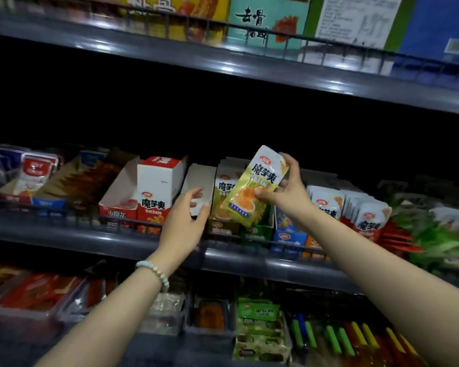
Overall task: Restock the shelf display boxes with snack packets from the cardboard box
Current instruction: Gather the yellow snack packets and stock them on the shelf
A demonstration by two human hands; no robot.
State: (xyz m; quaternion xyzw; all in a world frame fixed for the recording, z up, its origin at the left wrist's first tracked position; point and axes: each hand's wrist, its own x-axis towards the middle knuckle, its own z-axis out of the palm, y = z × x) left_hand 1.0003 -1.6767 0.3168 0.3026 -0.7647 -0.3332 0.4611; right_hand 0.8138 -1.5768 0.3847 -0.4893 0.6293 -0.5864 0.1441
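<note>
The dim grey shelf (90, 235) carries an empty white display box (199, 178). Just right of it, the right hand (289, 192) pinches a yellow snack packet (252, 186). The left hand (182, 223) meets the box's front lip, its grip unclear. Dark open space lies above the box.

Teal carton (268, 19), blue carton (440, 22), grey shelf edge (249, 71)

We are in a shop: grey tiered shelves (223, 62) run across, open display boxes (122, 192) of snack packets (326, 202) crowd the middle tier from nine to three o'clock, with bigger cartons (268, 19) at twelve.
</note>
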